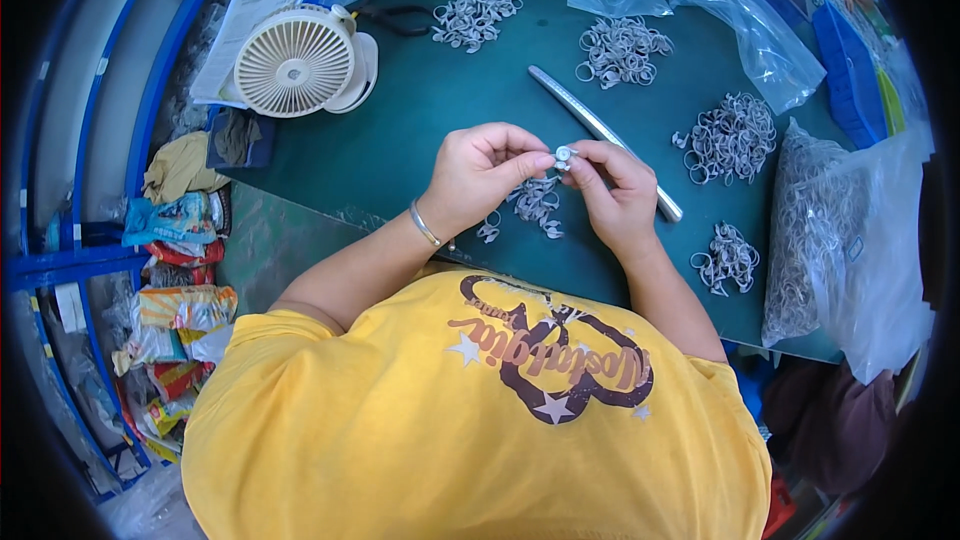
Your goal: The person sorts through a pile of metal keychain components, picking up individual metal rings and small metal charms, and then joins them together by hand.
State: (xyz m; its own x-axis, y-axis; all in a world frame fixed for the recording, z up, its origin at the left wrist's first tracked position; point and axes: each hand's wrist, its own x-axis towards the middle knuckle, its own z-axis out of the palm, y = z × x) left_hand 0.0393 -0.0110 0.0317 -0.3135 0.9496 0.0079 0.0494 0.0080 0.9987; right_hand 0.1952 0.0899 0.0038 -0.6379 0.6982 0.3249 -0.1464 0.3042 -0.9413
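Over the green work table (400, 100), my left hand (480, 170) and my right hand (617, 198) meet, thumbs and fingers pinched on one small silver-grey metal ring (563, 156) with a round head. Its lower part is partly covered by my fingers. Just below them lies a small pile of similar metal pieces (537, 204), partly at the table's near edge. A tapered metal rod (575, 108) lies slantwise behind my right hand and passes out of sight behind it.
Several ring piles lie about, including one pile (732, 138) at the right. A clear bag of rings (800, 230) stands at the right edge. At the far left are a cream fan (297, 60) and dark-handled pliers (402, 20). Blue shelving (85, 265) stands left.
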